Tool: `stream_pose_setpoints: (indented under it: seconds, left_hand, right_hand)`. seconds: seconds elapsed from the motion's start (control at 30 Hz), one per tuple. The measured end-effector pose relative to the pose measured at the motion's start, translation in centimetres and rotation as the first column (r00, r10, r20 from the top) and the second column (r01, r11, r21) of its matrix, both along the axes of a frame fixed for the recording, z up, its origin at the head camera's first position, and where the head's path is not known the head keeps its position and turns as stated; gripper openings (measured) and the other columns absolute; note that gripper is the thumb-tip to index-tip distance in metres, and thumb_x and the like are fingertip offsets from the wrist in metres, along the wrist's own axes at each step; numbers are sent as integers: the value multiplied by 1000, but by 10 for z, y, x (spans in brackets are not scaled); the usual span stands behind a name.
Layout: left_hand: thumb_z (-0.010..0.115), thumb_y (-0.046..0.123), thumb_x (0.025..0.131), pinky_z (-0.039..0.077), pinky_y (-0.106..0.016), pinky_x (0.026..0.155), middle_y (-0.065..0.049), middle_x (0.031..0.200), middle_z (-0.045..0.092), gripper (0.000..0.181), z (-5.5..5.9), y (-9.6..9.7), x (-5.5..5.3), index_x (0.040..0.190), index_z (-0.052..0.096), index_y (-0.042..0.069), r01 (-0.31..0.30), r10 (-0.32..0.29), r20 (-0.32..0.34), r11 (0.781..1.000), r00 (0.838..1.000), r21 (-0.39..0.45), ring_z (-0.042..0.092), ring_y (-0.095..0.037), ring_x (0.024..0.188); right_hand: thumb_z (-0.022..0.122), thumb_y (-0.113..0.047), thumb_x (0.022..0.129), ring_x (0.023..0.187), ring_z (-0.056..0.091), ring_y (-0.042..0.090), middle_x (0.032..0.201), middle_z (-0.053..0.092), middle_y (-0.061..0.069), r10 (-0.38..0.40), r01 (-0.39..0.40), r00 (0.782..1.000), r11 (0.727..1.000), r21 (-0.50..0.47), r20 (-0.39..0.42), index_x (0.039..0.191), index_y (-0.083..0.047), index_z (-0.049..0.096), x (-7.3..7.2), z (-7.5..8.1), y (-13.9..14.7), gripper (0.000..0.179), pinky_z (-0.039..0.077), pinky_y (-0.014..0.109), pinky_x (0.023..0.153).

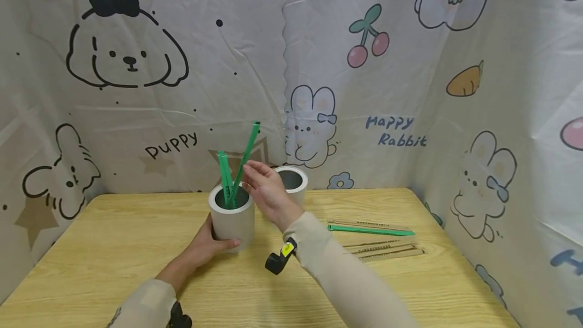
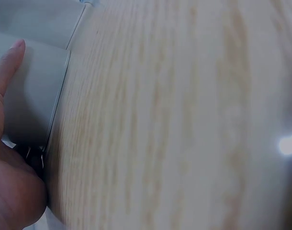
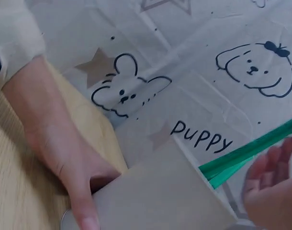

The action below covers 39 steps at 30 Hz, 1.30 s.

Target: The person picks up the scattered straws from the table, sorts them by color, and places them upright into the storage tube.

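Observation:
My left hand (image 1: 207, 244) grips the side of a white cylindrical cup (image 1: 233, 229) with a dark inside, thumb across its front. Several slim green printed sticks (image 1: 225, 176) stand in this cup. One green stick (image 1: 248, 150) rises higher than the rest and leans right, its lower end inside the rim. My right hand (image 1: 271, 194) pinches this stick with its fingertips above the cup's right side. In the right wrist view, the fingers (image 3: 265, 175) curl beside the green sticks. The left wrist view shows the left thumb (image 2: 9, 67) lying along the cup wall.
A second white cup (image 1: 297, 194) stands behind the right hand. On the table (image 1: 227, 292) to the right lie one more green stick (image 1: 371, 230) and several brown printed sticks (image 1: 387, 249). A cloth (image 1: 237, 65) printed with cartoon animals hangs behind the table and at its sides.

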State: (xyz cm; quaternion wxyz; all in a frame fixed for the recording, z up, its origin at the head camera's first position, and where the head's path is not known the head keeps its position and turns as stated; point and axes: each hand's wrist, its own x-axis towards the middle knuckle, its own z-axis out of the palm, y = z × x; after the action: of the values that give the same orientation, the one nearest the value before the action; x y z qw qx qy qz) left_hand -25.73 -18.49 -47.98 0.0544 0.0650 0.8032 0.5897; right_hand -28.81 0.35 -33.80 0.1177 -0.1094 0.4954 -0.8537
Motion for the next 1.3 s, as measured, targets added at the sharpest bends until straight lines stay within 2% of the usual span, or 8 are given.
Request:
stream_pose_setpoints:
  seconds: [0.1,0.2,0.37,0.67,0.8,0.9,1.1,1.3]
  left_hand:
    - [82,22,86,22,-60,124,-19,164,24,106,-1,1,0,160,7,8,0,0,2,1000,1000,3,27,-40,151]
    - [82,22,85,24,-59,124,-20,164,25,107,-1,2,0,160,7,7,-6,6,-1,1000,1000,5,28,-40,151]
    - [84,22,84,23,-59,124,-21,164,25,109,1,1,-1,160,8,6,-15,15,-5,1000,1000,-12,28,-41,151]
    - [83,24,84,22,-60,124,-22,164,22,111,3,2,0,160,5,5,-18,19,11,999,1000,-32,26,-42,151]
    - [83,24,85,22,-61,124,-22,165,22,110,2,2,0,161,5,6,-15,16,11,999,1000,-32,25,-42,152]
    - [83,24,85,22,-61,124,-22,165,22,109,3,1,0,161,5,7,-15,15,12,999,1000,-34,25,-42,152]
    - [82,24,86,21,-62,124,-22,166,19,111,4,1,1,161,3,7,-15,16,22,999,1000,-35,23,-43,152]
    - [81,24,86,21,-63,124,-21,166,18,111,3,3,1,162,1,9,-7,8,26,999,1000,-33,23,-43,153]
  right_hand:
    - [57,-6,102,82,58,6,86,64,-10,-35,33,999,991,128,14,113,-6,69,0,-7,3,17,50,20,78]
    - [60,-8,101,82,58,6,92,64,-8,-77,81,997,964,254,-27,129,4,63,-1,-7,18,31,50,19,76]
    - [62,-11,100,81,60,7,95,67,-8,-85,137,987,895,425,-139,128,7,63,-7,-3,60,33,52,22,78]
    - [63,-19,101,107,61,13,129,65,14,172,64,954,688,723,-248,131,2,61,-11,-23,173,37,51,33,98]
    - [63,-23,101,117,61,17,137,61,17,161,83,961,603,793,-224,134,-1,61,-12,-44,222,39,48,44,109]
    - [62,-23,102,122,61,23,142,57,22,134,88,971,565,820,-197,135,1,60,-11,-59,251,41,47,50,110]
    - [64,-19,100,100,60,13,132,61,26,143,105,968,508,855,-204,130,7,63,-11,-84,295,39,54,35,90]
    - [69,-14,96,93,61,8,120,70,22,141,178,956,414,893,-256,114,4,72,-13,-104,320,26,51,21,78]
